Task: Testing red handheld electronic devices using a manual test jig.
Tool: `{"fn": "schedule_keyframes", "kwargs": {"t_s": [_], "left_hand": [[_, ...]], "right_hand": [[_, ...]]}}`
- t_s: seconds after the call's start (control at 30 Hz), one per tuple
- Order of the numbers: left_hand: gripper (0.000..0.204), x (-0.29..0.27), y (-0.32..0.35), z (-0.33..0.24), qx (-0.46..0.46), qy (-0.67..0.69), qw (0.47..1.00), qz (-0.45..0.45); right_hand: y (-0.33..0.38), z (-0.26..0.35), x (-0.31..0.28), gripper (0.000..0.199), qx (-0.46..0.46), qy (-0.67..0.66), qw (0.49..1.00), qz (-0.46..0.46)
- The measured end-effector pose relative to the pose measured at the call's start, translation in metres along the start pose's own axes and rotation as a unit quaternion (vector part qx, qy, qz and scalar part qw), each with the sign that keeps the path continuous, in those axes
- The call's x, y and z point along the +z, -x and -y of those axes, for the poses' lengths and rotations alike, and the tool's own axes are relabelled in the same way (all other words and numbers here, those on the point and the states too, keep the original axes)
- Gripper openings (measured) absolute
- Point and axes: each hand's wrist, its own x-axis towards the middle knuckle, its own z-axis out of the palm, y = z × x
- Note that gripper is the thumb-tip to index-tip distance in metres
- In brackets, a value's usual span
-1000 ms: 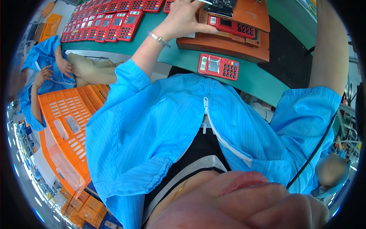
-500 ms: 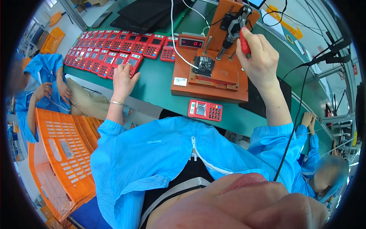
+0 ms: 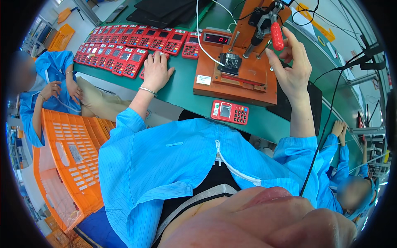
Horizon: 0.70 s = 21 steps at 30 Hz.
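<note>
My left hand [image 3: 156, 73] lies over the near right end of a block of red card terminals [image 3: 118, 62]. Its fingers are stretched across one terminal, mostly covered by the hand, with the thumb spread to the right. My right hand [image 3: 294, 68] is open beside the red lever handle [image 3: 277, 36] of an orange test fixture [image 3: 235, 91], fingers curved and apart from the grip. On the fixture sits a black square module [image 3: 230, 63], under the clamp plunger. A single red card terminal [image 3: 230, 112] lies at the bench's front edge, screen up.
A small display box [image 3: 216, 38] with red digits and white cables stands behind the module. Black mats [image 3: 161, 13] lie at the back. Orange crates [image 3: 76, 153] stand at lower left. Co-workers in blue sit left and right; a black cable [image 3: 326, 124] hangs near my right arm.
My right hand has let go of the red lever handle and opened beside it. My left hand has moved right along the terminals, onto the end one.
</note>
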Motion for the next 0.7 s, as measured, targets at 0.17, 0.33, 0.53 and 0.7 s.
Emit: {"fn": "schedule_keyframes", "kwargs": {"t_s": [0.17, 0.33, 0.53, 0.7], "left_hand": [[0.048, -0.003, -0.007, 0.000, 0.003, 0.054, 0.999, -0.003], [0.044, -0.006, -0.023, -0.002, -0.018, 0.012, 0.999, 0.026], [0.054, 0.000, -0.035, 0.007, -0.039, 0.015, 0.995, 0.086], [0.050, -0.011, -0.030, 0.016, -0.044, 0.086, 0.993, 0.069]], "right_hand": [[-0.003, 0.004, 0.002, 0.061, -0.001, -0.010, 1.000, -0.006], [-0.003, 0.006, 0.004, 0.060, -0.019, -0.002, 1.000, -0.013], [-0.005, 0.004, 0.006, 0.059, -0.027, 0.005, 1.000, -0.016], [-0.019, -0.008, 0.014, 0.042, -0.098, 0.036, 0.993, -0.062]]}}
